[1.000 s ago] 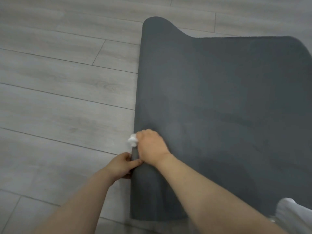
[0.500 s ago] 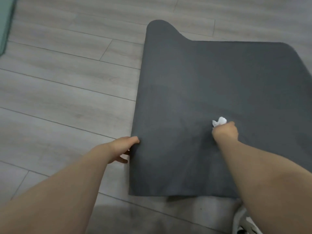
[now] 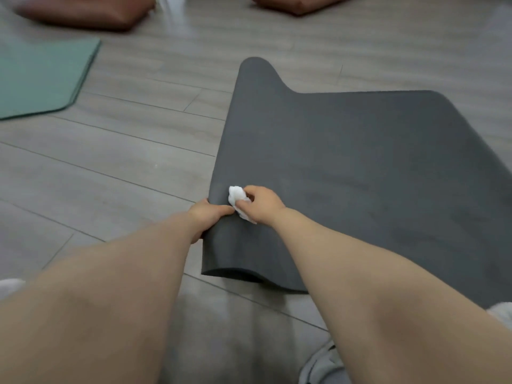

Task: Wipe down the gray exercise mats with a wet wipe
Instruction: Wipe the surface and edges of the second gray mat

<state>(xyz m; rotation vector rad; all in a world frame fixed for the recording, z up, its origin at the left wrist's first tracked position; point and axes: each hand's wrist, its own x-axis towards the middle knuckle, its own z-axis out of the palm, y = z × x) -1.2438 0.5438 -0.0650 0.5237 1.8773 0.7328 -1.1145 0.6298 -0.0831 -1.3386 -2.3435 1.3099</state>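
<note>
A dark gray exercise mat (image 3: 346, 167) lies on the wooden floor, its near left edge lifted and curled. My left hand (image 3: 206, 217) grips that left edge, thumb on top and fingers underneath. My right hand (image 3: 261, 203) pinches a crumpled white wet wipe (image 3: 237, 198) and presses it on the mat right beside the left hand, near the edge. The mat's far end shows a curved flap (image 3: 255, 76).
A green mat (image 3: 41, 76) lies on the floor at the far left. Two brown cushions (image 3: 83, 9) (image 3: 299, 2) sit at the top. Gray trouser legs and a white shoe (image 3: 501, 311) show at the bottom right.
My right hand swept the wipe from the mat's middle back left to the edge. My left hand closed its grip on the edge and lifted it. The view tilted up, showing more floor.
</note>
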